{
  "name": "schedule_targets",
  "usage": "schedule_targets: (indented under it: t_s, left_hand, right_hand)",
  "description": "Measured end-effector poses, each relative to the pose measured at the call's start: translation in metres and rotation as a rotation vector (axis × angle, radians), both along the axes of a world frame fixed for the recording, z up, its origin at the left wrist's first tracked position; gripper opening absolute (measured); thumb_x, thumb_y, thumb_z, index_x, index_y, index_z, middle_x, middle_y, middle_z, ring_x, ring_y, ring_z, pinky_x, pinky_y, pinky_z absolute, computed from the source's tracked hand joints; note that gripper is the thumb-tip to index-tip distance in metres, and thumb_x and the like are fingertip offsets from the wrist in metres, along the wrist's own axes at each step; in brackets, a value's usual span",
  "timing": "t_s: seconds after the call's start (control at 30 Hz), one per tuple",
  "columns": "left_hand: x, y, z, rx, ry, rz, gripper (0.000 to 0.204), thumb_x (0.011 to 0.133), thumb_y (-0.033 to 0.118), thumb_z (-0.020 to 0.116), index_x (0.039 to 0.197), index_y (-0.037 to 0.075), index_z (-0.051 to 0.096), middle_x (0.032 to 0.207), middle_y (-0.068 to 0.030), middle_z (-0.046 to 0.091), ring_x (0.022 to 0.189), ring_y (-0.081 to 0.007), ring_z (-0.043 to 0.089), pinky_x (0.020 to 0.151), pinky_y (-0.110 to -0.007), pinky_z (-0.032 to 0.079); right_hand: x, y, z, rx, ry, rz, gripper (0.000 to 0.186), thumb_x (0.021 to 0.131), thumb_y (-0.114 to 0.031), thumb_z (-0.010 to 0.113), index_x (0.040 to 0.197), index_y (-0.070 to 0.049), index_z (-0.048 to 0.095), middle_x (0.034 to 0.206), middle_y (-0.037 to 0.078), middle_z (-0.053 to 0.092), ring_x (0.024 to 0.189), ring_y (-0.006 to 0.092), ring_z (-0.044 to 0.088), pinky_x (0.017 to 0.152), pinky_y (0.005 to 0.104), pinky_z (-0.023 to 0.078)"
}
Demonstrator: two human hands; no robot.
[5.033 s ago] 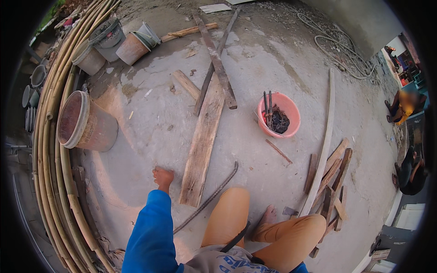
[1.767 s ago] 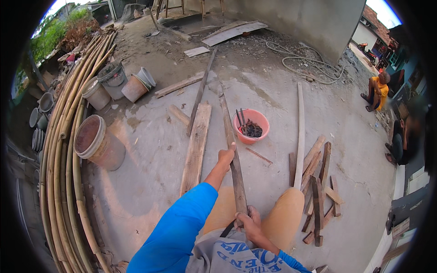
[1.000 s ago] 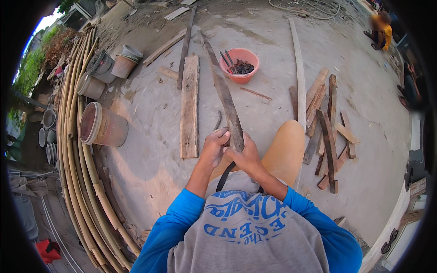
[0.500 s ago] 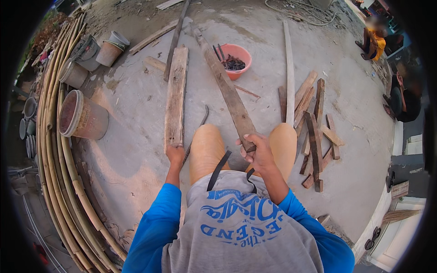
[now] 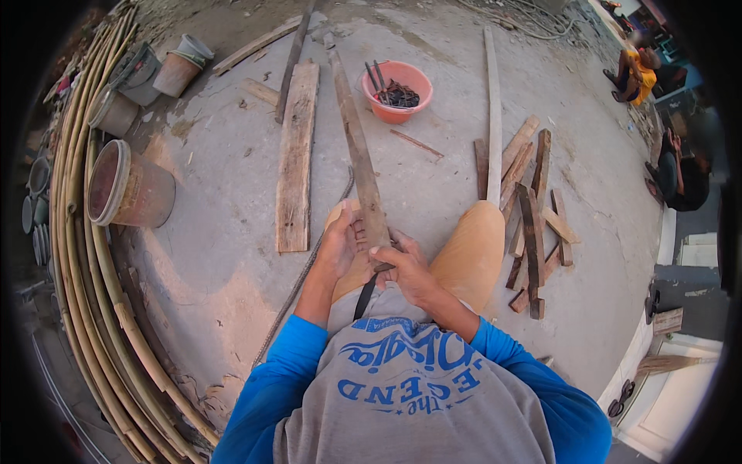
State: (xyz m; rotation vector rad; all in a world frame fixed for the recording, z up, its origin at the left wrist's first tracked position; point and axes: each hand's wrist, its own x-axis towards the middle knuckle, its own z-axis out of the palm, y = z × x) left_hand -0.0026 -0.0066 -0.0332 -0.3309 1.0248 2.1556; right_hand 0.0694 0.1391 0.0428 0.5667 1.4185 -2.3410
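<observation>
Long narrow weathered wooden plank (image 5: 359,155) runs from the person's lap out across the concrete floor (image 5: 224,178), far end toward the top of the view. Left hand (image 5: 340,246) grips its near end from the left, fingers curled on the edge. Right hand (image 5: 402,269) is clenched around the same end, just beside the left. Wide flat wooden board (image 5: 297,151) lies left of the plank, roughly parallel. Orange plastic bowl (image 5: 397,91) with dark metal pieces sits right of the plank's far half. Pile of short wooden slats (image 5: 533,201) lies further right. Rusty round bucket (image 5: 127,189) stands well left of the plank, beside bundled bamboo poles (image 5: 85,255).
</observation>
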Motion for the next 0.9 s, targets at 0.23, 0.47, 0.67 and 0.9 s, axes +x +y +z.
schedule_targets:
  t_s: [0.23,0.47,0.67,0.9]
  left_hand:
    - [0.016,-0.017,0.017,0.074,-0.031,0.107,0.069,0.104,0.065,0.048,0.127,0.0,0.057,0.102,-0.0185,0.07,0.091,-0.029,0.071,0.079,-0.042,0.06]
    - [0.021,-0.067,0.006,-0.156,-0.01,0.018,0.04,0.101,0.028,0.065,0.125,-0.003,0.056,0.101,-0.0167,0.068,0.08,-0.0218,0.067,0.062,-0.031,0.057]
    - [0.003,-0.09,0.044,-0.291,-0.01,-0.042,0.045,0.104,0.023,0.062,0.139,-0.002,0.05,0.103,-0.0135,0.062,0.08,-0.0199,0.063,0.062,-0.031,0.056]
    - [-0.007,-0.053,0.076,-0.345,-0.013,-0.092,0.049,0.095,0.019,0.066,0.137,-0.002,0.052,0.097,-0.0142,0.063,0.077,-0.0208,0.063,0.063,-0.032,0.056]
  right_hand:
    - [-0.001,-0.002,-0.033,0.603,0.347,0.398,0.072,0.091,-0.045,0.074,0.129,0.013,0.057,0.094,0.023,0.07,0.075,0.0306,0.073,0.07,0.0415,0.057]
    - [0.03,0.056,-0.007,0.665,0.422,-0.047,0.045,0.09,-0.034,0.076,0.113,0.005,0.07,0.074,0.02,0.07,0.068,0.0314,0.071,0.067,0.042,0.055]
    - [0.097,0.173,-0.115,0.761,-0.037,-0.735,0.021,0.094,-0.017,0.071,0.101,0.002,0.075,0.08,0.017,0.074,0.069,0.0215,0.07,0.066,0.0364,0.054]
    - [0.158,0.195,-0.296,0.977,-0.347,-0.004,0.047,0.087,-0.013,0.071,0.129,0.008,0.064,0.123,0.03,0.069,0.115,0.043,0.068,0.099,0.0468,0.053]
